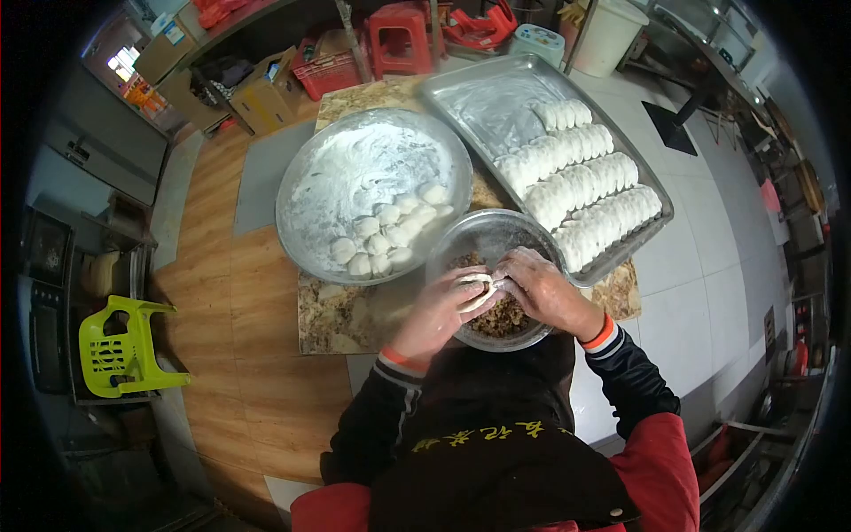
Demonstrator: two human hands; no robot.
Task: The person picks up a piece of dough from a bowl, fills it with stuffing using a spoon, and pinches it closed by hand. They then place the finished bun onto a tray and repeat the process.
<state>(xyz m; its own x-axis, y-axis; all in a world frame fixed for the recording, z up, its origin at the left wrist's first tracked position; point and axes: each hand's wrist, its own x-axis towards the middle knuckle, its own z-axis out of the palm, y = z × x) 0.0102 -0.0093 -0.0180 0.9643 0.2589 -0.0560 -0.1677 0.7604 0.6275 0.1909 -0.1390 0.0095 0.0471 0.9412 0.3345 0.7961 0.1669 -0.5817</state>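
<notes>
A folded white dough wrapper [480,294] is held over a metal bowl [443,241] of brown minced filling [503,319]. My left hand [434,312] cups the wrapper from the left, fingers curled around it. At its right edge, the fingers of my right hand [542,288] pinch the dough. Flour dusts both hands. What lies inside the wrapper is mostly hidden by my fingers. Up and left of the bowl is a wide, floured metal basin [346,168] with several round dough pieces [387,232] along its lower right.
Right of the bowl, a metal tray [474,102] carries rows of shaped white dumplings [581,183]. Basin, bowl and tray rest on a marble-patterned table [332,324]. A yellow-green plastic chair [124,346] stands at the left. Red stools [401,40] and boxes [269,91] are behind the table.
</notes>
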